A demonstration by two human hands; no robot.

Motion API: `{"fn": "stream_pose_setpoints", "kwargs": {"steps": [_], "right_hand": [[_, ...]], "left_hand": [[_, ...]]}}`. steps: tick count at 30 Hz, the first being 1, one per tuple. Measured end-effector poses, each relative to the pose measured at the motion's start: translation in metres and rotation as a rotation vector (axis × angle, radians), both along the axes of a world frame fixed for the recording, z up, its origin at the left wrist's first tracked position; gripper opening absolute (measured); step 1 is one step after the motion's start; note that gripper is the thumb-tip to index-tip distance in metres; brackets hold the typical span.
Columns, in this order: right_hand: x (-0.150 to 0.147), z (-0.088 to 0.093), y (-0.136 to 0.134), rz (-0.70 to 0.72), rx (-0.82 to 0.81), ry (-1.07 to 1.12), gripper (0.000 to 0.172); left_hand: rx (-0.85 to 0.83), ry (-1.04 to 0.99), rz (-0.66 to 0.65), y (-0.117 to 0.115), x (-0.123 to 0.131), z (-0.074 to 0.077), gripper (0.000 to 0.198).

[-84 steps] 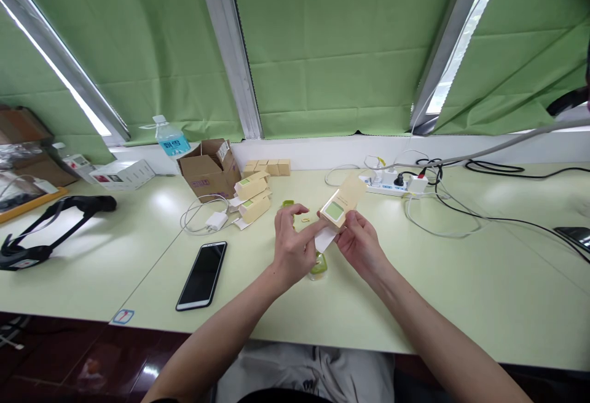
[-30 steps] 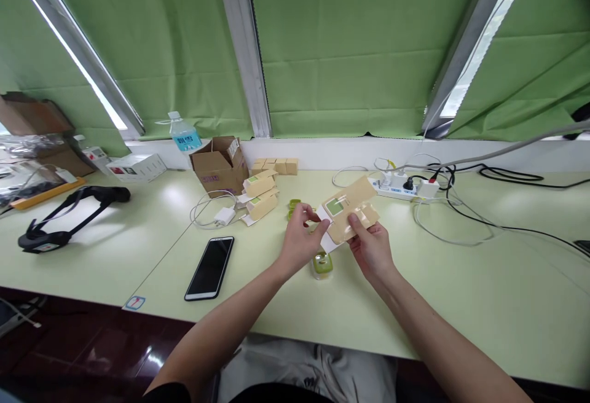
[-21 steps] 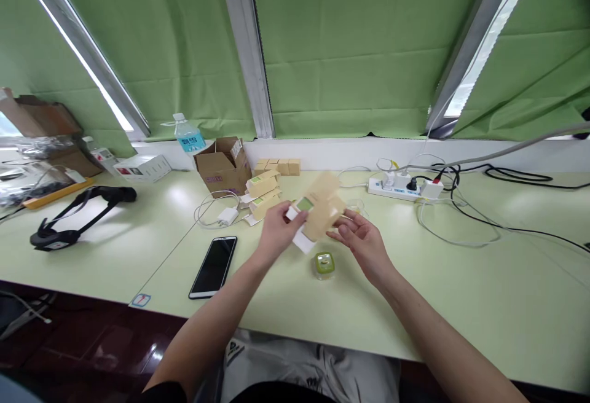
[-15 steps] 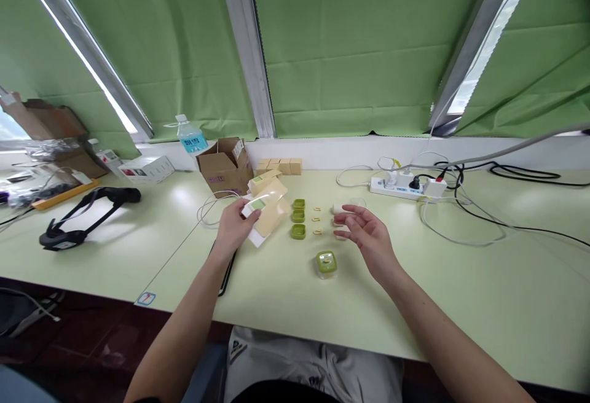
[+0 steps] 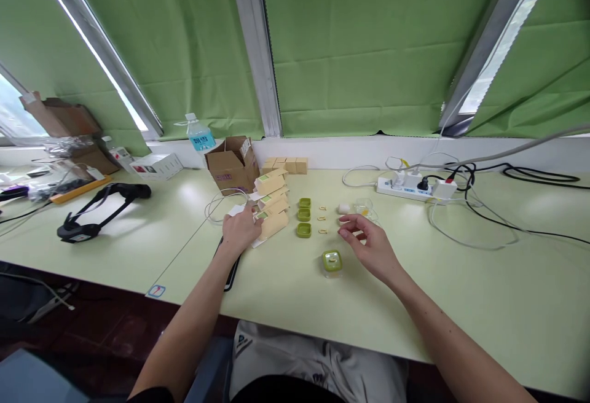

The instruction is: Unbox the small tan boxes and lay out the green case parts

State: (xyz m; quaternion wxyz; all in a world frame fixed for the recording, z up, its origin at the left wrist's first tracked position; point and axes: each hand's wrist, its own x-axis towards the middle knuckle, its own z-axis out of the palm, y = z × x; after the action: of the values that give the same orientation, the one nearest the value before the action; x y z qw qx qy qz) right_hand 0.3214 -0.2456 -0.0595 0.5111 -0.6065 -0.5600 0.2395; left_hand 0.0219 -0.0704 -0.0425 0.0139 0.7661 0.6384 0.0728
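Observation:
My left hand (image 5: 240, 230) is at the left end of the nearest cream-coloured paper box (image 5: 274, 225), its fingers curled down on it and partly hidden. That box lies in an overlapping row with other cream paper boxes (image 5: 271, 183). My right hand (image 5: 372, 248) hovers over the table with bent fingers and a gap between thumb and forefinger, holding nothing visible. Past its fingertips are a small white piece (image 5: 343, 208) and clear plastic parts (image 5: 364, 205). Three green square lids (image 5: 303, 214) and small yellow rings (image 5: 322, 219) lie between my hands. Closer stands a clear container with a green lid (image 5: 332, 262).
A dark phone (image 5: 233, 273) lies beside my left forearm. Behind are an open cardboard box (image 5: 233, 166), a water bottle (image 5: 201, 135) and small tan boxes (image 5: 286, 165). A power strip (image 5: 405, 188) with cables is at the right, a black headset (image 5: 99, 212) at the left.
The cream paper box, lifted in my left hand before, now lies down in the row with the others. My right hand has lowered slightly, its fingers more bent. The view has shifted a little left.

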Motion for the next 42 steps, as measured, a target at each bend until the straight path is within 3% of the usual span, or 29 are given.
{"fn": "stream_pose_setpoints", "kwargs": {"steps": [4,7,9,12,15,18,23,27,33,42], "right_hand": [[0.007,0.007,-0.005,-0.041,-0.066,-0.313,0.022],[0.016,0.014,-0.009,0.076,-0.097,-0.527,0.022],[0.018,0.016,-0.012,0.225,-0.118,-0.606,0.036],[0.012,0.014,-0.014,0.337,-0.162,-0.698,0.054],[0.001,0.008,-0.012,0.324,-0.177,-0.780,0.051],[-0.006,0.003,-0.009,0.312,-0.178,-0.804,0.040],[-0.005,0.001,-0.005,0.275,-0.177,-0.757,0.035],[-0.004,-0.001,-0.004,0.229,-0.198,-0.726,0.033],[-0.004,-0.002,-0.001,0.207,-0.212,-0.696,0.037],[-0.005,-0.002,-0.001,0.179,-0.215,-0.704,0.048]], "left_hand": [[0.164,0.011,0.009,-0.008,-0.002,0.006,0.042],[0.363,-0.085,-0.060,-0.022,0.002,0.010,0.032],[0.450,-0.209,-0.203,-0.035,0.011,0.011,0.023],[0.404,-0.364,-0.577,-0.060,0.033,0.010,0.016],[0.277,-0.404,-0.875,-0.086,0.060,0.006,0.017],[0.135,-0.377,-0.998,-0.104,0.081,0.002,0.027],[0.021,-0.293,-0.996,-0.106,0.097,-0.006,0.053],[-0.037,-0.269,-0.997,-0.096,0.104,-0.007,0.049],[-0.211,-0.399,-0.988,-0.084,0.105,0.002,0.039],[-0.161,-0.489,-1.053,-0.084,0.093,-0.005,0.042]]}}
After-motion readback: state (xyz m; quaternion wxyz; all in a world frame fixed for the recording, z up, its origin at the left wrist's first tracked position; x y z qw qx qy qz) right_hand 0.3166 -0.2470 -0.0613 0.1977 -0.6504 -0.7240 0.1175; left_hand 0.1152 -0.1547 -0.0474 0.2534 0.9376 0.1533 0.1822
